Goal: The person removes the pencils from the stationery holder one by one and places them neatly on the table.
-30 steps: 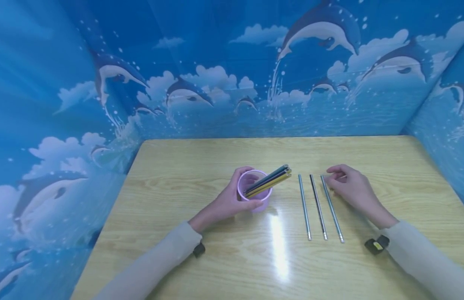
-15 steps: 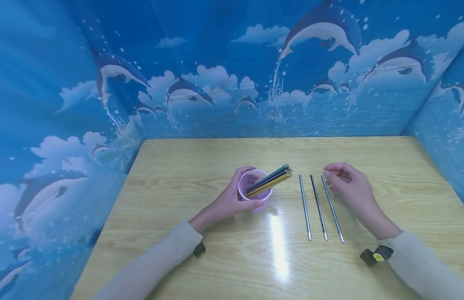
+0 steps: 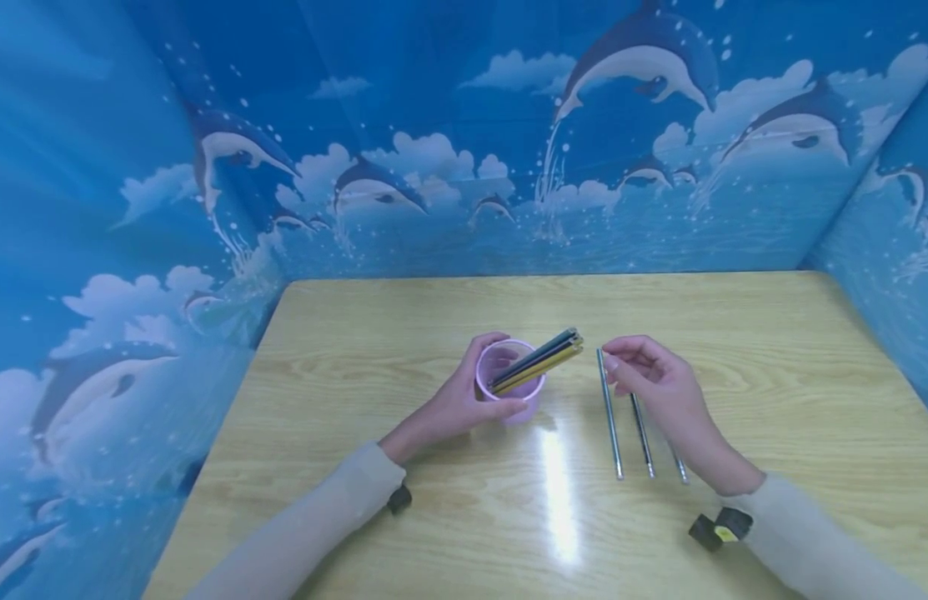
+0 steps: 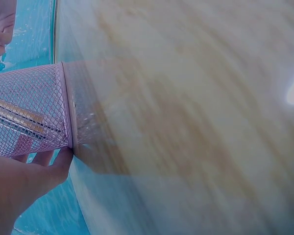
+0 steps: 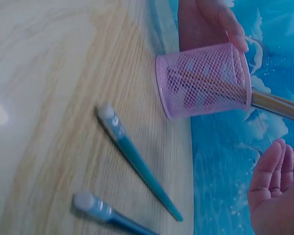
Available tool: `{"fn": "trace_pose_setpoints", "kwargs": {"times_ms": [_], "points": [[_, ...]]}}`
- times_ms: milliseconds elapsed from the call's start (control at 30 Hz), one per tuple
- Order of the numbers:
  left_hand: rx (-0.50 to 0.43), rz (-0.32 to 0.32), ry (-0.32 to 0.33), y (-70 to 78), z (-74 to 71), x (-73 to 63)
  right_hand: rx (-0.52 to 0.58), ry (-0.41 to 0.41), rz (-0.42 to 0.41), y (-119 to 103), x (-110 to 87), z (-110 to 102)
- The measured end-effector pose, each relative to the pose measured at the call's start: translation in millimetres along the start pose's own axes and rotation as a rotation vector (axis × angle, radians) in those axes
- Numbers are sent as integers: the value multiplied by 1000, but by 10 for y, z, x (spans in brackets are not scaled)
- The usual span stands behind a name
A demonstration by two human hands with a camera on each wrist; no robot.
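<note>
My left hand (image 3: 459,402) grips a pink mesh pencil cup (image 3: 522,410), thumb on the near side and fingers around the far side. Several pencils (image 3: 542,364) lean out of the cup to the right. Three more pencils lie side by side on the table: a teal one (image 3: 610,425) at left, a dark one (image 3: 644,442) in the middle and a teal one (image 3: 682,469) at right. My right hand (image 3: 669,396) hovers over them, its fingertips beside the left pencil's far end, and covers parts of the other two. In the right wrist view, relaxed fingers (image 5: 272,171) hold nothing.
A wood-grain table (image 3: 358,333) carries everything, with a bright light reflection (image 3: 557,500) in front of the cup. Blue dolphin-print cloth (image 3: 448,208) hangs behind and at both sides. Each wrist wears a dark device (image 3: 721,527).
My right hand has moved left from the right pencil's far end to the left pencil's far end. The left hand, the cup and the pencils have stayed in place.
</note>
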State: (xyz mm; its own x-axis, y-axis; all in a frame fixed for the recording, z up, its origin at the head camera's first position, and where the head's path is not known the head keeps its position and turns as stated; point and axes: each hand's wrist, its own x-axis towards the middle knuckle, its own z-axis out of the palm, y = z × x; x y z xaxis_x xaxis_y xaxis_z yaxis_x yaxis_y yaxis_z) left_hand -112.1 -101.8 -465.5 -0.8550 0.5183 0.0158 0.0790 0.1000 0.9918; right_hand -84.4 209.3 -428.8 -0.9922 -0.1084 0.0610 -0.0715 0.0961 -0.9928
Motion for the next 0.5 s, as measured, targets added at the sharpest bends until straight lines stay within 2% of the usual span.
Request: {"fn": "trace_pose_setpoints", "kwargs": {"times_ms": [233,500], "points": [[-16,13,3,-4,-4,13,1,-40,-18,-25,26,208],[-27,16,-3,-3,2,10,15,-7,-14,-92,37,396]]}}
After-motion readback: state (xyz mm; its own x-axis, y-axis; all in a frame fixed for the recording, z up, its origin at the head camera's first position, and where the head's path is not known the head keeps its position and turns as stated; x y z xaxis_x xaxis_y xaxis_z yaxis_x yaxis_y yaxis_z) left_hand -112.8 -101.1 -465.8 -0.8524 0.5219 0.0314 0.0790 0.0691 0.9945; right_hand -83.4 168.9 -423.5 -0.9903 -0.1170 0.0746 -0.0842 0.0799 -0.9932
